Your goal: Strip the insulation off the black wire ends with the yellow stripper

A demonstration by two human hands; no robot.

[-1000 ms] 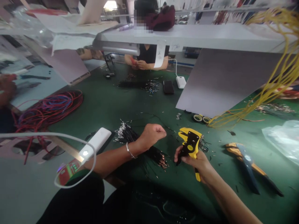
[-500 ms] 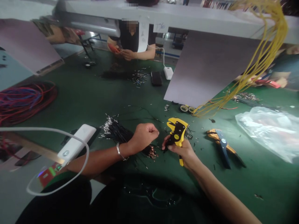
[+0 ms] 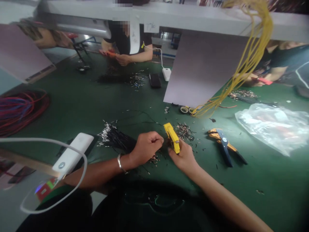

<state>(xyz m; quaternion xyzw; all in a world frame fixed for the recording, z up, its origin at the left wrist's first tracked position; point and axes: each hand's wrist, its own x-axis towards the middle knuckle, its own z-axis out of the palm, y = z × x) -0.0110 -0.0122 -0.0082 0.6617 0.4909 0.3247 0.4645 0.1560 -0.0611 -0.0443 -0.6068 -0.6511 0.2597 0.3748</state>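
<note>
My right hand (image 3: 184,158) is wrapped round a yellow and black wire stripper (image 3: 172,137), its jaw end pointing away and up. Close to its left side, my left hand (image 3: 147,146) is closed in a pinch. Whatever lies between those fingertips is too small to make out. Under and beside the left hand lies a bundle of black wires (image 3: 120,138), with silvery ends at the far left and coppery ends partly hidden by the hand. Behind the stripper sits a pile of small cut scraps (image 3: 184,131).
To the right lie a second wire stripper (image 3: 224,143) and a clear plastic bag (image 3: 272,125). Yellow wires (image 3: 251,64) hang from the shelf beside tape rolls (image 3: 184,110). A white power bank (image 3: 73,151) with a looping cable is at left. Co-workers sit across the table.
My right hand has turned the wire stripper, so its narrow yellow edge faces me, and brought it nearer my left hand. The left hand stays pinched. The whole view has shifted slightly.
</note>
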